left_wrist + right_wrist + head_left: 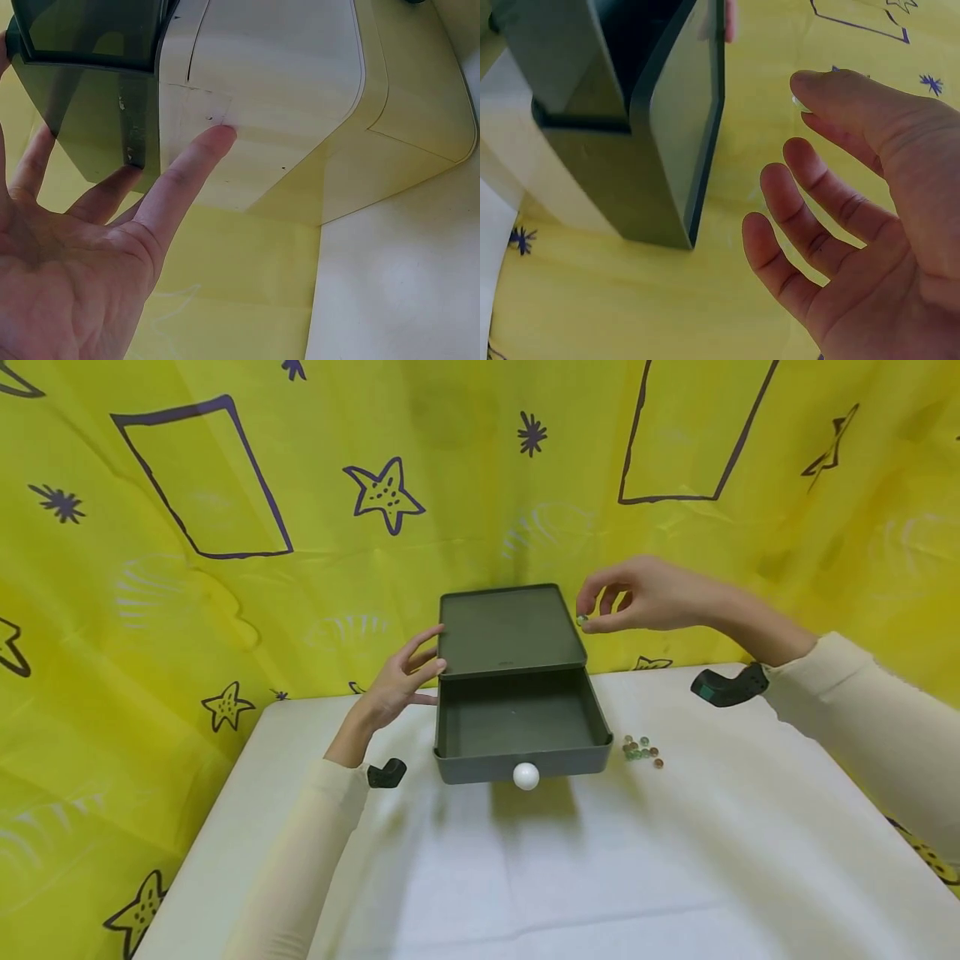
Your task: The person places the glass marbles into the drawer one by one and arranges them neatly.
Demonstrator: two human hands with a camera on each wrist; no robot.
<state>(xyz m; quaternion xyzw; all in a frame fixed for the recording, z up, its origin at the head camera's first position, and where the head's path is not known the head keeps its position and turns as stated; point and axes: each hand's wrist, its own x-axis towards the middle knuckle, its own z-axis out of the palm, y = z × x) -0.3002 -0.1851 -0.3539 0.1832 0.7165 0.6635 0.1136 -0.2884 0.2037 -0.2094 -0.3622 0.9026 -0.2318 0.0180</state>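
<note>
A dark green box (pixel 510 631) stands in the middle of the head view, its drawer (pixel 480 768) pulled out toward me. The drawer has a white round knob (pixel 527 776), and nothing shows inside it. Spread fingers of my left hand (pixel 397 689) touch the box's left side. In the left wrist view a fingertip (pixel 221 135) presses on a pale surface. Above the table, just right of the box, my right hand (pixel 648 597) pinches a small glass marble (pixel 582 620) between thumb and forefinger. The other fingers (pixel 780 184) of that hand are spread and hold nothing.
Several green and brown marbles (pixel 643 752) lie in a group to the right of the drawer, on a white tabletop (pixel 600 877). Behind hangs a yellow curtain (pixel 465 460) with starfish drawings, close behind the box. Black wrist devices (pixel 727 687) are on both wrists.
</note>
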